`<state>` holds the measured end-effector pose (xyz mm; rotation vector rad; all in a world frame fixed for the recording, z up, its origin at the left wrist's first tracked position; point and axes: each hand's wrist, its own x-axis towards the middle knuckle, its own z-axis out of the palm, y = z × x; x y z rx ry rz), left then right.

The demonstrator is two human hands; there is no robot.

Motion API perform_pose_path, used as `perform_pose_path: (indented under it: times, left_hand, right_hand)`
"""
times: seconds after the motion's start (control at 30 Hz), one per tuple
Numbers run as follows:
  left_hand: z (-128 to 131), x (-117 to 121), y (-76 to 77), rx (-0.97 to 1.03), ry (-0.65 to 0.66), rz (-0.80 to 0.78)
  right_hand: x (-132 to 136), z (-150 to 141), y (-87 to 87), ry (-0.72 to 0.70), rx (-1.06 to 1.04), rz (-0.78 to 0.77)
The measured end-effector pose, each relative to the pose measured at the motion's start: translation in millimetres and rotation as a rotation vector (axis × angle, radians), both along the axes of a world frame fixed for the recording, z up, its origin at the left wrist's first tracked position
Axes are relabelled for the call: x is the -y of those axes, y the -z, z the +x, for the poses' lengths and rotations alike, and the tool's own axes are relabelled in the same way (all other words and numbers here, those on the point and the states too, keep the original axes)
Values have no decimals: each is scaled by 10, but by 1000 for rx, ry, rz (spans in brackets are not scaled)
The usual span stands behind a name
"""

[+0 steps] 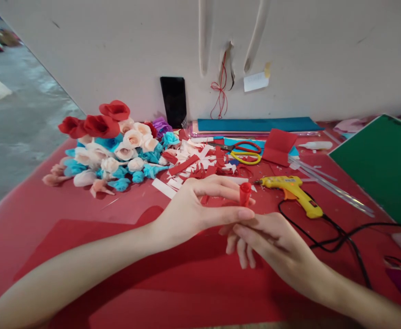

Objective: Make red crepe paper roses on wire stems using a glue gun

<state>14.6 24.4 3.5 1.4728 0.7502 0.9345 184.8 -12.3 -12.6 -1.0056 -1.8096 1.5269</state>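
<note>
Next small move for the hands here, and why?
Probably pinch the base of the red roll with the right hand: the left hand holds the roll upright between thumb and fingers, and the right is just below. Whether it already touches the roll is hidden.

diffuse light | shadows on tabletop (8,242) | sheen on floor (25,119) | slight blur
</note>
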Motion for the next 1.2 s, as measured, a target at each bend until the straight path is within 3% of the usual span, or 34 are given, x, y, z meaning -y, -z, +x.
perform_pose_path:
  times: [0.27, 0.63, 0.93, 1.2]
  left_hand:
    - [-23, -2, 29, 59, 31, 14]
    - [-26, 2, 46, 37, -68, 0]
    - [-5, -25, 22, -32, 5, -33]
    - [10, -2, 38, -66, -52, 81]
  right_hand:
    - [5, -9, -19, -9, 8, -82]
    - [9, -22, -32, -23, 6, -125]
    - [11, 1, -21, 24, -107, -211]
    - [21, -14, -37, 40, -144, -199]
